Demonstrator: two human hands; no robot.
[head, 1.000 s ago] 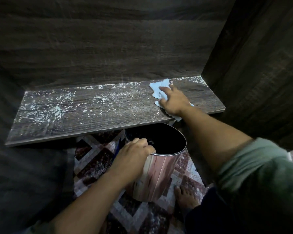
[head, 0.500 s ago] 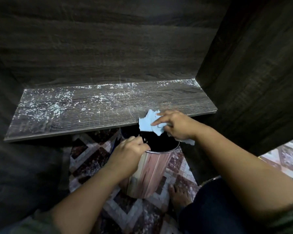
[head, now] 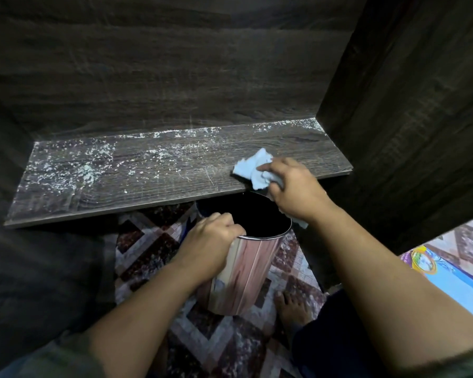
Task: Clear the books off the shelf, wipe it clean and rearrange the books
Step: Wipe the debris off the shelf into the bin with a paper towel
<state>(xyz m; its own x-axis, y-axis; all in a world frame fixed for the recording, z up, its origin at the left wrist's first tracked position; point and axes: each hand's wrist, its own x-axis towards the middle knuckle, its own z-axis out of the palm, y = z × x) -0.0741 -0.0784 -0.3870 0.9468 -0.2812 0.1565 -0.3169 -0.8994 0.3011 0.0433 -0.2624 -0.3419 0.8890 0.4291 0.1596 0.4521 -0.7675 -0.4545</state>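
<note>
The dark wooden shelf (head: 161,181) holds no books; white dust speckles its left and middle, while its right end looks wiped. My right hand (head: 298,192) grips a crumpled light blue cloth (head: 250,166) at the shelf's front right edge, just above the bin's mouth. My left hand (head: 210,246) grips the rim of a round metal bin (head: 246,274) with a pinkish striped side, held just below the shelf's front edge. The inside of the bin is black and nothing in it can be made out.
Dark wood panels close in the shelf at the back, left and right (head: 407,118). Below lies a patterned floor (head: 148,246), with my bare foot (head: 292,306) beside the bin. A colourful blue item (head: 448,279) lies on the floor at far right.
My right hand swept the cloth from the shelf's back right forward to its front edge over the bin, then slid back a little onto the edge. My left hand kept hold of the bin.
</note>
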